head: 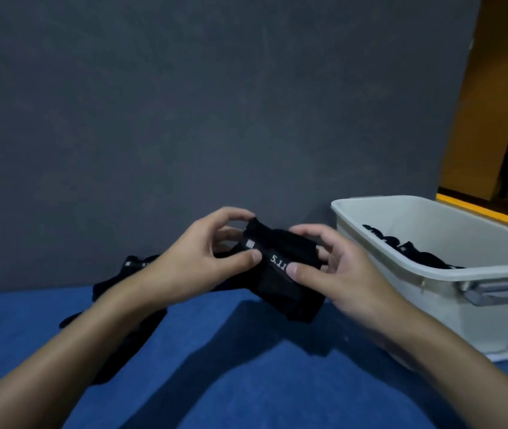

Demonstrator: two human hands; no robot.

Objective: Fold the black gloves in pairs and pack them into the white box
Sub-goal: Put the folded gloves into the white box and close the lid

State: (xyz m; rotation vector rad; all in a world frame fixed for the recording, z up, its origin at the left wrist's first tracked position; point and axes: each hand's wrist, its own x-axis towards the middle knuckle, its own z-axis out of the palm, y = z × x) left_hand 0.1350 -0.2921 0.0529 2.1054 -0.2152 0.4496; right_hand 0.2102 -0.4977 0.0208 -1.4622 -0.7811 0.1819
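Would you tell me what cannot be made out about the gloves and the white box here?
Head view:
- Packed gloves: the white box's near wall hides most; count unclear.
- Loose gloves: the left forearm covers them; number unclear.
- Held gloves: left hand and right hand cover the fold; single or pair unclear.
- Box's right end: cut by the frame edge.

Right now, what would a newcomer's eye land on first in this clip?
Dead centre, the left hand and right hand both grip a folded black glove bundle with white "5.11" lettering, held above the blue surface. To the right stands the white box, with dark gloves already inside. More loose gloves lie on the left, partly behind the left forearm.
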